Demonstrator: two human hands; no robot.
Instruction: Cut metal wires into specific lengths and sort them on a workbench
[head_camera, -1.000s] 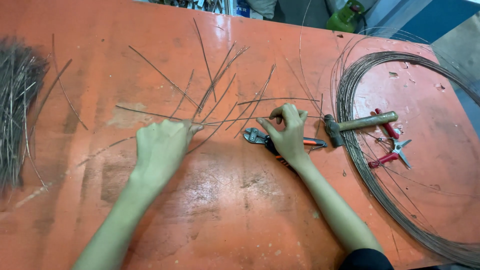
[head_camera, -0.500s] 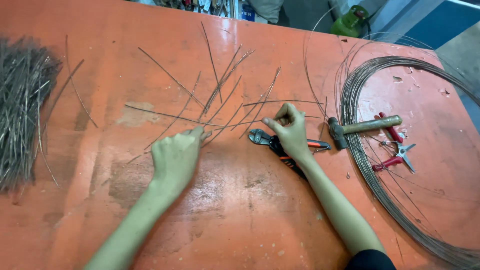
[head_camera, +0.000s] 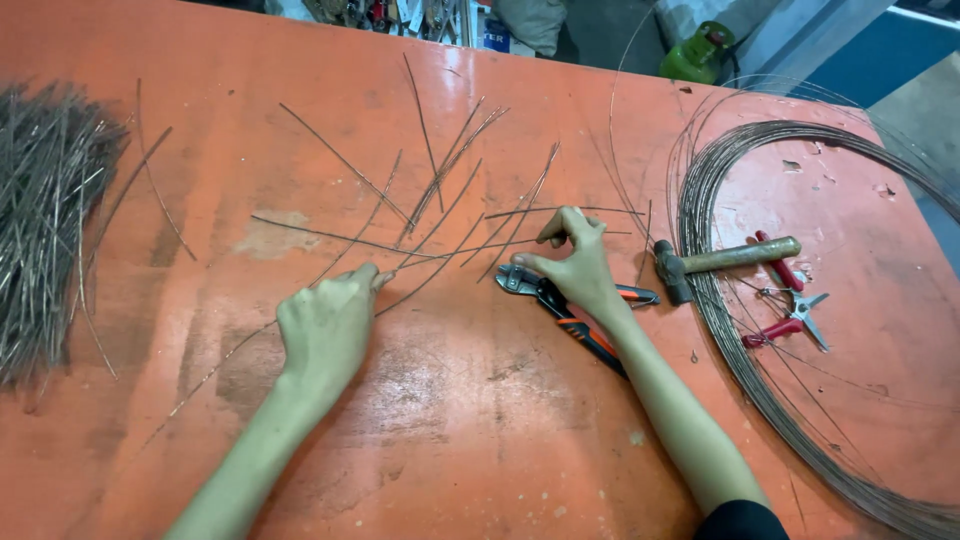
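Wire pieces (head_camera: 440, 190) on orange table (head_camera: 450, 420), both hands, left (head_camera: 325, 325), right (head_camera: 580, 265), pinching one strand.

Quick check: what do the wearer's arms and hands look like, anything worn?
Both forearms are bare. The left hand and right hand have no gloves, rings or watch visible. Only a dark sleeve edge shows on the right arm at the bottom of the frame.

Both arms are bare and slim. The left hand (head_camera: 325, 328) and the right hand (head_camera: 577, 266) wear no gloves. A black sleeve (head_camera: 741, 521) edge shows on the right arm.
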